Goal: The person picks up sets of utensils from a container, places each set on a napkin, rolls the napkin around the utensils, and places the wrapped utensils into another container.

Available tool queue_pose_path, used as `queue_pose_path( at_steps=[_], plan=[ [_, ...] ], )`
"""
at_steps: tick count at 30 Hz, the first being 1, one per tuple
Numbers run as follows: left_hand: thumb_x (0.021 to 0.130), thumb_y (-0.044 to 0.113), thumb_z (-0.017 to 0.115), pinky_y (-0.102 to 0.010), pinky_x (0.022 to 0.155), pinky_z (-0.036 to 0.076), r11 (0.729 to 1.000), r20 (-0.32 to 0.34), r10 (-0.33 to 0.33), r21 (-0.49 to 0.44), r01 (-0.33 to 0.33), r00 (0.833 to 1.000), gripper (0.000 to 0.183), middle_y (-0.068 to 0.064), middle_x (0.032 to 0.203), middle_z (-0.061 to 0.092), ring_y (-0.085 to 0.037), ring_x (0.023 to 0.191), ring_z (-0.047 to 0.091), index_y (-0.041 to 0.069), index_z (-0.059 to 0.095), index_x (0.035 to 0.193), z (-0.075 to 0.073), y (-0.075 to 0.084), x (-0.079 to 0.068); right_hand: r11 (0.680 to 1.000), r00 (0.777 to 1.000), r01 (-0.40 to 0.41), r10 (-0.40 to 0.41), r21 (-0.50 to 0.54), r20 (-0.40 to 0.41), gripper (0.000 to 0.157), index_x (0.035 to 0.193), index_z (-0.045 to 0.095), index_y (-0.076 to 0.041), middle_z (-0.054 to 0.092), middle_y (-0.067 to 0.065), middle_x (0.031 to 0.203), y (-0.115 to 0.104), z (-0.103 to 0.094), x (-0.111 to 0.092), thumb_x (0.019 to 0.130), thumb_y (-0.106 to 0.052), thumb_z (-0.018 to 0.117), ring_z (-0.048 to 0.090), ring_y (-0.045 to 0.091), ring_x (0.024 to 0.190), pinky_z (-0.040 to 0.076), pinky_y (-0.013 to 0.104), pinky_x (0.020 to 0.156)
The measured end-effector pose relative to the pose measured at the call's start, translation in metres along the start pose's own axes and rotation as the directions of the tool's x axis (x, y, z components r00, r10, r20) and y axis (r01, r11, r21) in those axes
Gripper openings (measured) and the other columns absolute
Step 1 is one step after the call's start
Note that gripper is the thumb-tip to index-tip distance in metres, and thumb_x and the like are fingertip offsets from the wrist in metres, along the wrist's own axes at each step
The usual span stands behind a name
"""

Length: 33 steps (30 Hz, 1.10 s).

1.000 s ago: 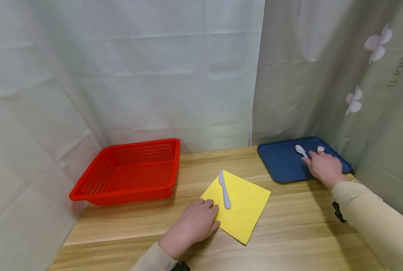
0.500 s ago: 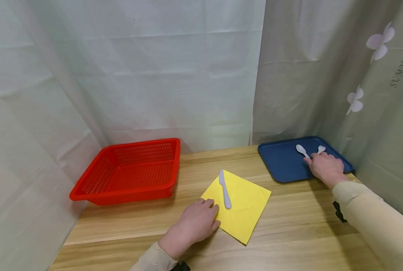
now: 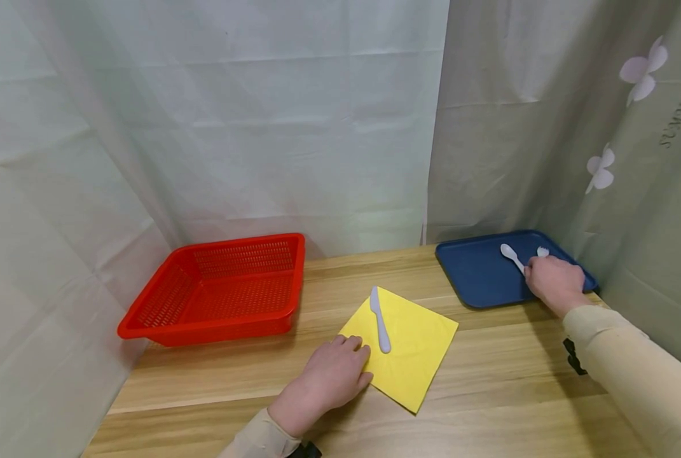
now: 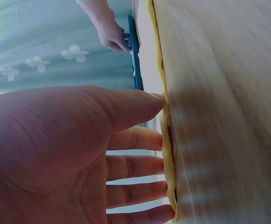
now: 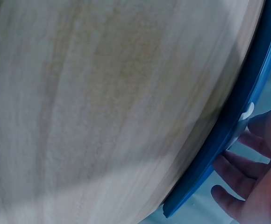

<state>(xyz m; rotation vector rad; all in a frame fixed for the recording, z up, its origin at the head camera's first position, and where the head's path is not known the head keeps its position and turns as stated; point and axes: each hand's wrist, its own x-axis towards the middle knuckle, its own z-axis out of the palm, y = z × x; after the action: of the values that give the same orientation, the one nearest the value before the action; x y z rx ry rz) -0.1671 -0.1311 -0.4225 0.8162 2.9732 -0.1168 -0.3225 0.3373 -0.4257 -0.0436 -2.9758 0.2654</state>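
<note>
My left hand (image 3: 333,374) lies at the left edge of a yellow napkin (image 3: 414,353), its fingers extended onto it. In the left wrist view, the fingertips and thumb meet the napkin's edge. A pale plastic knife (image 3: 380,321) rests on the napkin beside this hand. At the right, my right hand (image 3: 554,280) is over a blue tray (image 3: 483,280), thumb and fingers drawn together at the handle of a white spoon (image 3: 510,253), pinching it. The white fork (image 3: 543,252) beside it shows only its tines; its handle is hidden under the hand.
A red perforated basket (image 3: 237,327) stands at the back left of the wooden table (image 3: 231,375). Pale curtains (image 3: 294,127) hang close behind and along both sides, with the tray's right corner near the right one.
My right thumb and fingers have closed together over the tray, and that hand has shifted slightly right. More of the spoon's handle shows. My left hand, napkin and knife stay in place.
</note>
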Motion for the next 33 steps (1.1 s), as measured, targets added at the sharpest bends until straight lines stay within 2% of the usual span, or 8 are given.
queue_pose_path(
  at_steps=[7,13,19,27,33],
  plan=[
    [0.105,0.043,0.075,-0.047,0.100,0.059,1.000,-0.004,0.001,0.002,-0.001,1.000,0.044,-0.008,0.140,0.068,-0.029,0.123,0.064,0.012,0.074,0.135,-0.0003,-0.0002,-0.0001,1.000,1.000,0.012,-0.012,0.025,0.007,0.022,0.098,0.071,0.004,0.069,0.031,0.090,0.0035,-0.0049,-0.0015,0.099,-0.012,0.057,0.065,0.047,0.081,0.051,0.065,0.067],
    [0.105,0.044,0.075,-0.047,0.101,0.058,1.000,-0.003,-0.001,0.005,0.001,1.000,0.044,-0.008,0.141,0.068,-0.029,0.125,0.064,0.012,0.074,0.136,-0.0006,0.0001,-0.0004,1.000,1.000,0.008,-0.009,0.030,0.026,0.019,0.097,0.070,0.005,0.068,0.032,0.091,0.0053,-0.0078,-0.0017,0.096,-0.011,0.058,0.065,0.047,0.080,0.051,0.060,0.062],
    [0.104,0.044,0.075,-0.047,0.099,0.059,1.000,-0.009,0.002,0.012,-0.002,1.000,0.044,-0.008,0.140,0.068,-0.029,0.124,0.064,0.013,0.074,0.135,-0.0003,0.0003,-0.0003,1.000,0.999,0.009,-0.010,0.030,0.045,0.024,0.108,0.071,0.008,0.069,0.036,0.101,0.0067,-0.0077,-0.0016,0.094,-0.005,0.057,0.066,0.047,0.084,0.054,0.059,0.066],
    [0.104,0.043,0.076,-0.048,0.099,0.059,1.000,-0.009,0.003,0.012,-0.003,1.000,0.043,-0.008,0.140,0.068,-0.030,0.124,0.064,0.012,0.075,0.135,-0.0024,0.0014,-0.0003,0.999,1.000,0.010,-0.011,0.038,0.029,0.027,0.115,0.071,0.010,0.068,0.041,0.112,0.0074,-0.0060,-0.0008,0.094,-0.001,0.058,0.067,0.053,0.093,0.055,0.065,0.074],
    [0.104,0.043,0.077,-0.048,0.096,0.060,1.000,-0.028,0.014,0.021,-0.013,1.000,0.042,-0.008,0.138,0.068,-0.030,0.122,0.065,0.013,0.075,0.132,-0.0013,0.0012,-0.0006,0.999,0.999,-0.027,0.025,0.040,0.037,0.034,0.125,0.064,0.014,0.064,0.045,0.121,0.0089,-0.0038,0.0006,0.096,-0.002,0.059,0.065,0.059,0.103,0.055,0.070,0.081]
  ],
)
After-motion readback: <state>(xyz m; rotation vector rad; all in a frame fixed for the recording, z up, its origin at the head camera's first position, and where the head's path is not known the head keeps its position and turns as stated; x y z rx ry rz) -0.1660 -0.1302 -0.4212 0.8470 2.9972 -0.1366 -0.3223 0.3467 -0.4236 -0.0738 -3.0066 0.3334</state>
